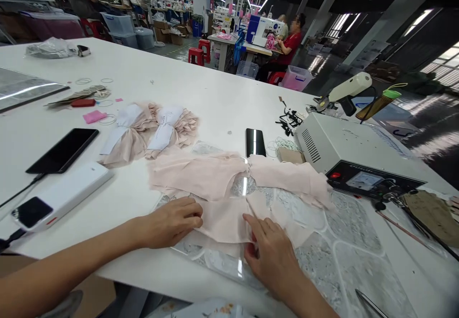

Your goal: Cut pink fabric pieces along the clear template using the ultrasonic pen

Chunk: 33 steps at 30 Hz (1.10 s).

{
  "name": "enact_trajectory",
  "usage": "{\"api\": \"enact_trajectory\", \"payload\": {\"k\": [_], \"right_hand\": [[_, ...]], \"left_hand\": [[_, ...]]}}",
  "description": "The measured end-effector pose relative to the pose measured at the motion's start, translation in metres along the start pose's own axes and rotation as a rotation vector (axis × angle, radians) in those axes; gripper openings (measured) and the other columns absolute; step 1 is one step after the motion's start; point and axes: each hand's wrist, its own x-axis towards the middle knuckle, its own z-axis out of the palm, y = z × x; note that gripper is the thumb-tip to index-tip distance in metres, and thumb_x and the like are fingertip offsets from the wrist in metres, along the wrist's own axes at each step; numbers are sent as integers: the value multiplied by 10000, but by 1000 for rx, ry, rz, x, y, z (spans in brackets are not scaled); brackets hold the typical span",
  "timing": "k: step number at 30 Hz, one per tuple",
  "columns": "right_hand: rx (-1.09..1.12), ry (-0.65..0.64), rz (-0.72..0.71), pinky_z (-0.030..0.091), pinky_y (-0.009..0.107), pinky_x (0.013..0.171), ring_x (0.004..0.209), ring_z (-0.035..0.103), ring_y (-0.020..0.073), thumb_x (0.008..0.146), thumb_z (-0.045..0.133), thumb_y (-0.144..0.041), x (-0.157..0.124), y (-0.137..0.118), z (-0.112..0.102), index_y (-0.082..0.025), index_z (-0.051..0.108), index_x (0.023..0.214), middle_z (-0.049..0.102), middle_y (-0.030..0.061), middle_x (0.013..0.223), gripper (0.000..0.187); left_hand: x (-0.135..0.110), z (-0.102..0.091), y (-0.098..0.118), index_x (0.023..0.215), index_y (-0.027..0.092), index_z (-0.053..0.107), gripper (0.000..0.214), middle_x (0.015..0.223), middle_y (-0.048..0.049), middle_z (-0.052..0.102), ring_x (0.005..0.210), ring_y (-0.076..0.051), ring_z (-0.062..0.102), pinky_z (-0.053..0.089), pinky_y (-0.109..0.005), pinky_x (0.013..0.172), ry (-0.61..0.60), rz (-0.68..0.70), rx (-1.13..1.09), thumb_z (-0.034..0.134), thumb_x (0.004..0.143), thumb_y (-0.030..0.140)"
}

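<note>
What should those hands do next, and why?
Maybe the right hand should gently smooth the near cloth: the layers look uneven beside that hand, and the left hand is already at the cloth's other end.

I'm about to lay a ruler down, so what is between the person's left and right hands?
Pink cloth lies between the left hand and the right hand, as the head view shows.

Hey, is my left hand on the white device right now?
No, your left hand is at the pale pink fabric, clear of the white device.
</note>
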Motion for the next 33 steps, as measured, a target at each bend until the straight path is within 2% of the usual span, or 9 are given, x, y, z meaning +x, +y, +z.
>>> {"api": "enact_trajectory", "payload": {"k": [3, 6, 9, 12, 16, 21, 26, 30, 33], "right_hand": [[-25, 14, 45, 435, 333, 603, 667, 538, 214, 687, 479, -40, -9, -2, -5, -195, 584, 915, 587, 32, 697, 295], [-27, 21, 68, 453, 340, 648, 731, 561, 219, 757, 544, -159, -7, -9, -10, -194, 559, 945, 610, 51, 785, 192], [-43, 35, 66, 472, 353, 690, 773, 588, 229, 738, 571, -210, 0, -18, -6, -184, 547, 1032, 634, 64, 858, 297], [-91, 67, 74, 464, 316, 621, 689, 601, 204, 682, 492, -80, 0, -21, 3, -172, 540, 1080, 641, 54, 815, 411], [-171, 81, 144, 425, 283, 507, 572, 594, 184, 681, 427, -27, -23, -10, 2, -183, 542, 1041, 621, 40, 744, 409], [-213, 59, 253, 443, 264, 432, 559, 622, 168, 757, 433, -78, -56, 5, -18, -184, 534, 1110, 669, 79, 915, 383], [-43, 102, -56, 579, 371, 791, 1009, 654, 253, 789, 572, -163, -52, 4, -19, -178, 537, 1254, 652, 136, 1116, 466], [-49, 160, -216, 581, 356, 745, 905, 672, 224, 818, 542, -75, -40, 7, -7, -192, 633, 1127, 698, 100, 990, 343], [31, 205, -207, 573, 270, 645, 753, 668, 163, 869, 475, -36, -38, 14, -4, -172, 653, 1019, 686, 73, 828, 270]], "left_hand": [[-2, 3, -2, 885, 191, 516, 232, 914, -75, 594, 787, -175, 525, 426, -274, 722, 31, 3, -18, 318, 976, 111], [-3, 2, -3, 907, 192, 521, 211, 928, -71, 595, 776, -166, 525, 425, -261, 700, 24, -4, -29, 338, 978, 116], [-2, 1, -3, 913, 195, 527, 206, 930, -67, 594, 775, -165, 525, 422, -265, 698, 36, 2, -14, 345, 978, 126], [0, -1, -3, 924, 200, 529, 217, 934, -63, 601, 769, -166, 527, 418, -270, 696, 36, 21, 5, 339, 971, 107], [2, -4, -1, 922, 199, 507, 238, 934, -62, 611, 773, -169, 529, 413, -279, 709, 21, 75, 11, 329, 945, 43], [-2, -7, -1, 910, 189, 514, 218, 928, -68, 610, 773, -179, 520, 417, -301, 728, -11, 77, 6, 340, 963, 70], [-3, -8, 6, 1125, 172, 546, 202, 1019, -106, 616, 861, -226, 566, 457, -361, 808, -44, 96, 37, 518, 965, 290], [-2, -1, 18, 1167, 116, 530, 281, 980, -118, 632, 820, -230, 574, 483, -363, 757, 21, 102, 146, 583, 939, 272], [0, 5, 23, 1155, 114, 535, 232, 997, -114, 641, 847, -218, 591, 494, -335, 780, 63, 68, 177, 566, 949, 216]]}}
